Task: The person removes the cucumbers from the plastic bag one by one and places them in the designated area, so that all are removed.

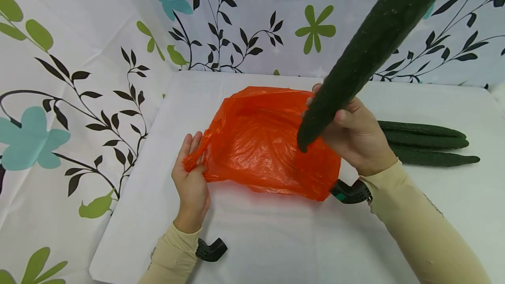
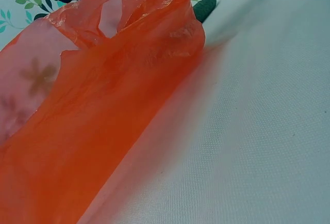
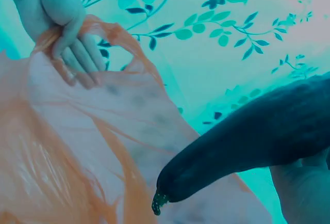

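A long dark green cucumber (image 1: pixel 367 51) slants up to the top edge of the head view. My right hand (image 1: pixel 355 135) grips it near its lower end, over the right part of an orange plastic bag (image 1: pixel 268 152). In the right wrist view the cucumber's (image 3: pixel 232 146) stem tip points down beside the bag. My left hand (image 1: pixel 193 187) holds the bag's handle at the left; its thumb crosses over the handle in the right wrist view. The bag (image 2: pixel 103 100) fills much of the left wrist view, where the left hand is not seen.
Several more cucumbers (image 1: pixel 426 139) lie side by side at the right of the white table (image 1: pixel 260 240). A floral-patterned cloth (image 1: pixel 244 25) hangs behind it and along the left. Black wrist devices (image 1: pixel 211 250) are worn on both wrists.
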A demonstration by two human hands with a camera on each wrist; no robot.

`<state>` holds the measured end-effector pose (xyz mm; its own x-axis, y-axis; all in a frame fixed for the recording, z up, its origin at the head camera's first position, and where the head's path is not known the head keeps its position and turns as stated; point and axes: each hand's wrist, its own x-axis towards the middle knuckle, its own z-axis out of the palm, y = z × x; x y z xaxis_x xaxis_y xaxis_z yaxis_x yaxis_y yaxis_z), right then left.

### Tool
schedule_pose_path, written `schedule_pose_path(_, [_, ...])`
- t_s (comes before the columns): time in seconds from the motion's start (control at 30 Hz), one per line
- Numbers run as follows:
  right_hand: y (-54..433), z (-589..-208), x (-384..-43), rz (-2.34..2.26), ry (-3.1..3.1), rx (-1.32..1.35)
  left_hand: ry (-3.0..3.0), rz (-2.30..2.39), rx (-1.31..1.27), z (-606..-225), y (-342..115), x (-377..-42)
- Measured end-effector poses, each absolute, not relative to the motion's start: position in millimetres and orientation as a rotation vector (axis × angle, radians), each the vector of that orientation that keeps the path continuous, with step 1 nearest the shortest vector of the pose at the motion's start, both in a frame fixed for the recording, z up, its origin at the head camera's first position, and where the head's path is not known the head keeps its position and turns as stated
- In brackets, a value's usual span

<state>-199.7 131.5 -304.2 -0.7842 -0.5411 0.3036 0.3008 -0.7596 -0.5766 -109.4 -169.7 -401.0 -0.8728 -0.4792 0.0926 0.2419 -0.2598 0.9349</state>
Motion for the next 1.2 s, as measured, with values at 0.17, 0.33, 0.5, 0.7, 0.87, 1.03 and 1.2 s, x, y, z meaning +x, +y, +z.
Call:
schedule_pose_path(0.17, [151.7, -299.3, -197.2, -2.558, 0.703, -0.655, -1.553, -2.161, 0.284, -401.9, -170.1, -109.7])
schedule_pose_path(0.33, [179.0, -296.3, -193.1, -2.597, 0.709, -0.614, -1.564, -2.158, 0.29, -402.3, -170.5, -110.1])
schedule_pose_path(0.5, [212.4, -300.2, -189.4, -2.618, 0.927, -0.582, -1.588, -2.156, 0.306, -403.0, -170.7, -110.2])
schedule_pose_path(0.7, [252.6, -315.6, -185.3, -2.551, 1.28, -0.548, -1.613, -2.14, 0.299, -404.2, -170.3, -111.1])
schedule_pose_path(0.87, [285.4, -333.2, -183.4, -2.405, 1.609, -0.588, -1.633, -2.132, 0.277, -404.2, -169.3, -110.6])
schedule_pose_path(1.03, [313.0, -346.2, -182.6, -2.214, 1.976, -0.577, -1.632, -2.14, 0.28, -404.7, -170.0, -110.3])
schedule_pose_path(1.2, [334.2, -359.4, -182.6, -1.738, 2.526, -0.456, -1.633, -2.159, 0.281, -404.8, -171.1, -109.7])
